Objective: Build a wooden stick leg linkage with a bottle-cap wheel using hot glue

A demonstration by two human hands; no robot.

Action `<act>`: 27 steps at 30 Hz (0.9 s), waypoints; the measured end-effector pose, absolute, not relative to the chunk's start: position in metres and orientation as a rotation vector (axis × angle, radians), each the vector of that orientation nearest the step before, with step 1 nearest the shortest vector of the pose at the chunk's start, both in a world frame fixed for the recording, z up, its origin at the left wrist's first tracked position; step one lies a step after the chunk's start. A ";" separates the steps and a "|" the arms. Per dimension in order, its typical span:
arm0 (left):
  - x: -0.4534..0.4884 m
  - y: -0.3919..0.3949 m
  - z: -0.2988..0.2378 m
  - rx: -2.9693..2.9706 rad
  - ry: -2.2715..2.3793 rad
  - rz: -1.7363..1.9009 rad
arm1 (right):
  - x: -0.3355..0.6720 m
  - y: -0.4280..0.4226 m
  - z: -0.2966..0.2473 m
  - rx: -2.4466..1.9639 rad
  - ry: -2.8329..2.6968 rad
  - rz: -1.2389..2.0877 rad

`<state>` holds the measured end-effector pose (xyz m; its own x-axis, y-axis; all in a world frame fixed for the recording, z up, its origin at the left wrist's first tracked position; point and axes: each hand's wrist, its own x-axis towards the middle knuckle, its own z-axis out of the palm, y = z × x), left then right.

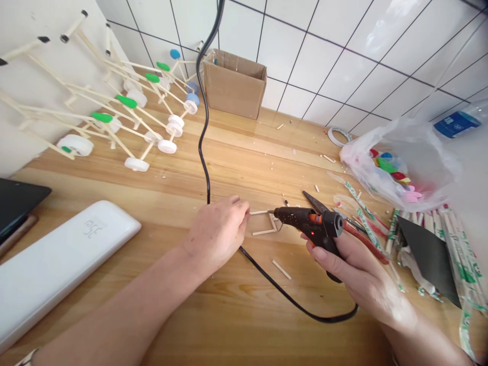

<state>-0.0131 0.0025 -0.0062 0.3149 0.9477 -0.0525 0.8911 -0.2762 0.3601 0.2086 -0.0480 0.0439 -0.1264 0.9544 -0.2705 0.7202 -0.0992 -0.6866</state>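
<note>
My right hand is wrapped round a black hot glue gun with an orange trigger and a small red light. The gun's nozzle points left and meets the end of a thin wooden stick. My left hand pinches the other end of that stick. Just below lies another short stick, which seems joined to a small frame by the nozzle. A loose stick piece rests on the table nearer to me. Behind the gun lie pliers with red handles, partly hidden.
Several stick-built wheeled models stand at the left back. A cardboard box is against the tiles. The black cord runs across the table. At right are a plastic bag, tape roll and wrapped sticks. A white power bank lies left.
</note>
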 end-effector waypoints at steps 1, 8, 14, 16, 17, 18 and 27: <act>-0.013 0.002 -0.006 2.266 1.649 0.247 | 0.209 -0.048 0.044 -1.832 -1.865 1.069; -0.014 0.003 -0.007 2.271 1.652 0.257 | 0.211 -0.049 0.042 -1.817 -1.868 1.053; -0.014 0.003 -0.006 2.266 1.632 0.260 | 0.211 -0.049 0.043 -1.799 -1.846 1.094; -0.014 0.003 -0.007 2.270 1.629 0.267 | 0.210 -0.048 0.044 -1.805 -1.862 1.083; -0.014 0.003 -0.008 2.274 1.631 0.271 | 0.209 -0.048 0.045 -1.810 -1.875 1.070; -0.014 0.003 -0.008 2.278 1.634 0.274 | 0.209 -0.047 0.045 -1.813 -1.889 1.057; -0.014 0.003 -0.008 2.286 1.645 0.268 | 0.209 -0.049 0.045 -1.829 -1.880 1.084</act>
<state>-0.0142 0.0030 -0.0076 0.3227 0.9460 -0.0295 0.8877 -0.2916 0.3563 0.2090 -0.0486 0.0445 -0.1429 0.9485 -0.2828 0.7201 -0.0963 -0.6871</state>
